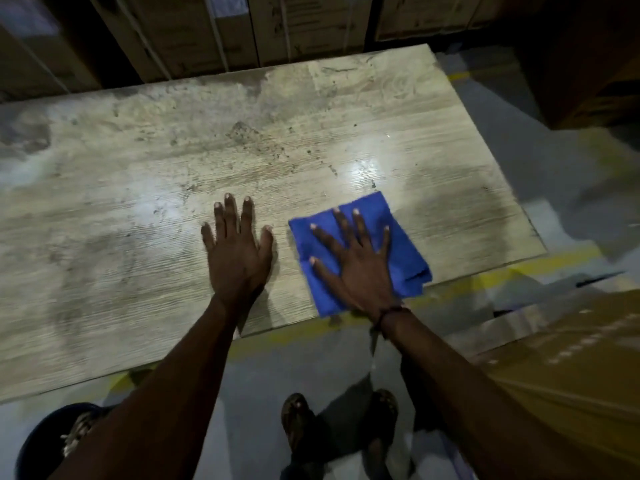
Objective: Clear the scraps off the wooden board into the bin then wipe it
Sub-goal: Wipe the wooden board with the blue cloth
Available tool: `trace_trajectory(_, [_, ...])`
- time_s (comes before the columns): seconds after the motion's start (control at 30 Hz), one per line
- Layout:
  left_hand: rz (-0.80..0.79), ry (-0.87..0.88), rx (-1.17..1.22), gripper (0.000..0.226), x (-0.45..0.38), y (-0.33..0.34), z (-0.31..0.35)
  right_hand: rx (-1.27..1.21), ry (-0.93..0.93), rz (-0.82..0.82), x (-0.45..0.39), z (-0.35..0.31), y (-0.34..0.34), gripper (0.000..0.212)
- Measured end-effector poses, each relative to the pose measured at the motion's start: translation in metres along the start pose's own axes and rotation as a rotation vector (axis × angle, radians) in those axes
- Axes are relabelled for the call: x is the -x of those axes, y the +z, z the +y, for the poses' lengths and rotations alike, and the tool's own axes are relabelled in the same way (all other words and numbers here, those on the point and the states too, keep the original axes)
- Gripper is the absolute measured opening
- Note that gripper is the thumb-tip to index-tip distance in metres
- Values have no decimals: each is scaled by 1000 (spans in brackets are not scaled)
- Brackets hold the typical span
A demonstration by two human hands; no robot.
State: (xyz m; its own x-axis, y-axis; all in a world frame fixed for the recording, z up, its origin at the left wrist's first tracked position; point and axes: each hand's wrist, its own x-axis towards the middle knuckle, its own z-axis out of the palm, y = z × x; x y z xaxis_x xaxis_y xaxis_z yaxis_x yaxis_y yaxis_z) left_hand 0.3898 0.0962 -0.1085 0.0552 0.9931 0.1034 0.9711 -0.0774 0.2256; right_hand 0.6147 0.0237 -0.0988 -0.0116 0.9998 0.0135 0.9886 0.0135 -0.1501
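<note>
Bin (45,441) sits low by the person's feet w/ scraps inside, so clearing looks done & wiping's on: left hand (237,252) flat, braces wooden board (138,202); right hand (360,265) spread flat on blue cloth (405,258) near board's front-right edge; next, sweep toward the far smudges.

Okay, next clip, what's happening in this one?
A person is wiping a wooden board. The right hand presses flat, fingers spread, on a blue cloth near the board's near right corner. The left hand rests flat on the bare board beside it, apart from the cloth. The board shows dark stains and specks but no loose scraps that I can make out. A dark bin holding some scraps stands on the floor at lower left.
</note>
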Motion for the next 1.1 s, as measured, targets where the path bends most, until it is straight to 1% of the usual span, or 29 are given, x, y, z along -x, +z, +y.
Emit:
trace_trajectory(0.07, [-10, -40, 29, 67, 7, -1, 8, 20, 18, 8, 25, 26, -1, 66])
trace_trajectory(0.13, [-24, -58, 51, 69, 23, -1, 25, 39, 100, 15, 23, 72, -6, 68])
trace_trajectory(0.23, [-67, 53, 56, 71, 48, 6, 63, -30, 223, -32, -16, 135, -20, 71])
trace_trajectory(0.3, [-86, 71, 64, 73, 52, 12, 84, -85, 309, -24, -46, 146, -24, 70])
trace_trajectory(0.37, [-82, 44, 67, 75, 45, 18, 99, -62, 358, 2, -63, 130, -17, 71])
trace_trajectory(0.4, [-71, 37, 69, 75, 36, 21, 104, -33, 331, 14, -63, 116, -12, 70])
trace_trajectory(0.43, [-57, 34, 69, 74, 25, 24, 107, -4, 268, 15, -55, 102, -8, 70])
trace_trajectory(0.5, [-22, 12, 69, 71, 0, 30, 111, 21, 101, 4, -23, 81, -5, 69])
trace_trajectory(0.57, [17, -25, 76, 69, -21, 34, 117, 5, 0, -8, 8, 82, -8, 67])
trace_trajectory(0.63, [38, -56, 76, 68, -27, 35, 122, 26, -29, -12, 24, 104, -9, 67])
trace_trajectory(0.73, [39, -58, 72, 67, -26, 34, 126, 55, 50, 8, 10, 164, -16, 68])
trace_trajectory(0.83, [35, -67, 75, 68, -25, 35, 127, -20, 221, -6, -35, 215, -30, 67])
trace_trajectory(0.9, [37, -77, 89, 67, -25, 35, 129, -57, 341, 10, -60, 218, -32, 69])
trace_trajectory(0.93, [43, -77, 93, 67, -25, 35, 129, -50, 362, 19, -66, 207, -29, 70])
trace_trajectory(0.97, [47, -73, 93, 67, -25, 34, 129, -23, 339, 26, -65, 190, -25, 70])
trace_trajectory(1.0, [50, -70, 88, 67, -25, 34, 129, 12, 266, 25, -58, 170, -21, 69])
trace_trajectory(1.1, [59, -81, 71, 67, -26, 33, 129, 34, -50, 7, -15, 117, -13, 68])
